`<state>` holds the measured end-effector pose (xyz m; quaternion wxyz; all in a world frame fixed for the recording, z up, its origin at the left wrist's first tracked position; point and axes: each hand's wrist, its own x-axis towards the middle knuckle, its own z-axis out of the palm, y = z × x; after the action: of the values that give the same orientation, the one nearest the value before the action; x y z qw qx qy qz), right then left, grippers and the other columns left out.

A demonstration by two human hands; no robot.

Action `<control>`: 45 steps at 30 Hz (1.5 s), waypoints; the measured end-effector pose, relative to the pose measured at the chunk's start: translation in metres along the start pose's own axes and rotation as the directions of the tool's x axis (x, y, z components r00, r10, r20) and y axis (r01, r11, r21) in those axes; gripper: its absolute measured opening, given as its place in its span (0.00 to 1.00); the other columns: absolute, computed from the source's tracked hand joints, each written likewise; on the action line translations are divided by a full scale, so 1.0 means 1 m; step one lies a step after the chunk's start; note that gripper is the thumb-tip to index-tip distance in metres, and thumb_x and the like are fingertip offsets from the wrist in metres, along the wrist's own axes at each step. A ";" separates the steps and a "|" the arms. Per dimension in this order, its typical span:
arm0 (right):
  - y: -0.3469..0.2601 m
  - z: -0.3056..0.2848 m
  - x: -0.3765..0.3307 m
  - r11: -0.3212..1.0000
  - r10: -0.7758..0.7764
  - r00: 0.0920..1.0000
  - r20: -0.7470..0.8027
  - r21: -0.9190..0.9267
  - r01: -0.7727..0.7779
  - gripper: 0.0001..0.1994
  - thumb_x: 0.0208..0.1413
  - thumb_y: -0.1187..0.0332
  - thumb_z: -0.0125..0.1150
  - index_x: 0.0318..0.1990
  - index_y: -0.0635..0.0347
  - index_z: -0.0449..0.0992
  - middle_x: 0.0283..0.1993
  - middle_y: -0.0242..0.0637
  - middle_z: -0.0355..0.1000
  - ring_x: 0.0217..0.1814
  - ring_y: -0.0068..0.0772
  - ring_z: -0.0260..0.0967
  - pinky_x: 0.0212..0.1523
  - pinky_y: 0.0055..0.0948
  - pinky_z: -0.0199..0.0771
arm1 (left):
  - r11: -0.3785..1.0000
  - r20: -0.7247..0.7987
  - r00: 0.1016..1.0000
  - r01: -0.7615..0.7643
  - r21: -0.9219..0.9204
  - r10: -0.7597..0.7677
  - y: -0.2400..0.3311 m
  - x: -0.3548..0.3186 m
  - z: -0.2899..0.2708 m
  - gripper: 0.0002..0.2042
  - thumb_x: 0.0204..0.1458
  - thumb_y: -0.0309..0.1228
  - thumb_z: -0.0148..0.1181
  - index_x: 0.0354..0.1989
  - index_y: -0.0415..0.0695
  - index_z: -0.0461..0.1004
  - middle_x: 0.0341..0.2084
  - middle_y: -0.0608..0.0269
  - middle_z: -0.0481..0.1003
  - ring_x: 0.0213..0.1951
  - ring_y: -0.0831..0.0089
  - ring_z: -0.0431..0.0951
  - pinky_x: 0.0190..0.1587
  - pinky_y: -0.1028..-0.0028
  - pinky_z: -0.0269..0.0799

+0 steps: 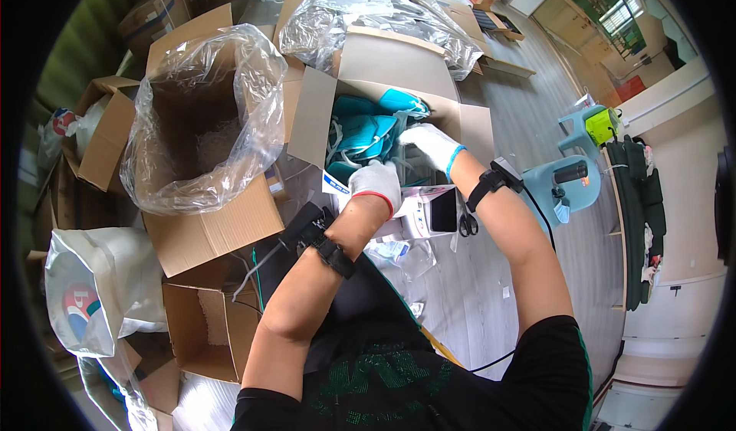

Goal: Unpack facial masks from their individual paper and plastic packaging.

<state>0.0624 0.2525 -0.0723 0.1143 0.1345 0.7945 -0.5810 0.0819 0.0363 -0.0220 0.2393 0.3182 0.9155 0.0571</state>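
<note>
Both forearms come up from the bottom edge, each with a black strap-on device at the wrist, and both hands are in white knit gloves. The left hand (377,184), red trim at the cuff, is curled shut and seems to grip something clear and plasticky, though what exactly is hard to tell from this angle. Right under it and a bit to its right sits a small white box (429,210) with a dark end face; the left hand is on or just over its top edge. A pair of black-handled scissors (468,222) lies on the floor just right of that box, beside the right wrist. The right hand (431,144), blue trim at the cuff, is a little farther out, fingers bent down into the open cardboard box (318,117) in front, which is stuffed with teal items (366,128) with pale straps; whether it has actually got hold of one I can't tell. Left of the left hand stands a bigger carton lined with a clear plastic bag (201,117), mostly hollow inside. Past both hands, further away, another carton holds a crumpled clear bag (376,13). Off to the right of the right arm is a light blue plastic stool (563,182).
</note>
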 end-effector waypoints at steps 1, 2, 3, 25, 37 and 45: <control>0.003 0.001 0.003 1.000 -0.001 0.999 -0.048 0.005 0.001 0.19 0.56 0.58 0.63 0.45 0.65 0.85 0.51 0.48 0.81 0.56 0.42 0.74 0.59 0.38 0.70 | 1.000 0.031 0.999 0.017 0.005 -0.017 0.001 0.001 -0.001 0.33 0.51 0.50 0.68 0.61 0.42 0.71 0.55 0.46 0.75 0.53 0.50 0.82 0.50 0.52 0.81; 0.005 0.003 0.006 1.000 0.002 0.998 -0.065 0.014 -0.001 0.19 0.55 0.58 0.63 0.44 0.66 0.85 0.49 0.49 0.81 0.54 0.43 0.75 0.57 0.38 0.72 | 1.000 0.053 0.998 0.018 0.013 -0.018 0.001 0.002 -0.002 0.33 0.52 0.51 0.68 0.60 0.42 0.72 0.56 0.46 0.75 0.54 0.50 0.81 0.50 0.52 0.81; 0.005 0.006 0.011 0.988 0.011 0.995 -0.102 -0.151 -0.026 0.19 0.54 0.58 0.63 0.44 0.66 0.84 0.48 0.50 0.81 0.52 0.45 0.77 0.56 0.39 0.73 | 1.000 0.074 0.997 0.016 0.014 -0.017 0.001 0.002 -0.003 0.33 0.52 0.52 0.67 0.60 0.42 0.72 0.56 0.46 0.75 0.54 0.50 0.81 0.51 0.52 0.81; -0.146 0.043 -0.097 0.286 -0.514 0.849 -0.121 -0.957 0.036 0.25 0.69 0.47 0.46 0.34 0.54 0.84 0.31 0.48 0.80 0.33 0.53 0.79 0.35 0.52 0.76 | 0.993 -0.196 0.973 -0.117 0.015 0.118 -0.005 -0.012 0.018 0.16 0.54 0.44 0.64 0.42 0.45 0.86 0.45 0.48 0.82 0.49 0.53 0.84 0.47 0.58 0.81; -0.134 0.021 -0.130 0.292 -0.825 0.550 -0.132 -0.932 0.214 0.09 0.56 0.59 0.67 0.36 0.54 0.82 0.33 0.41 0.79 0.31 0.43 0.78 0.31 0.38 0.77 | 0.806 -0.594 0.804 -0.370 -0.462 0.029 -0.023 -0.039 0.009 0.27 0.49 0.46 0.73 0.48 0.34 0.80 0.47 0.42 0.79 0.49 0.48 0.80 0.54 0.58 0.76; -0.129 -0.009 -0.121 0.925 -0.245 0.922 -0.299 0.212 0.314 0.10 0.59 0.70 0.65 0.44 0.66 0.84 0.38 0.32 0.80 0.39 0.23 0.77 0.41 0.24 0.77 | 0.248 -0.414 0.904 -0.378 -0.892 -0.112 -0.035 -0.029 -0.019 0.42 0.53 0.52 0.73 0.67 0.31 0.65 0.55 0.51 0.78 0.56 0.67 0.78 0.59 0.70 0.73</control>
<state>0.1311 0.2139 0.0859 -0.0968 0.1096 0.7320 -0.6654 0.0733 -0.0082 -0.0029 0.1864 0.1660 0.6852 0.6842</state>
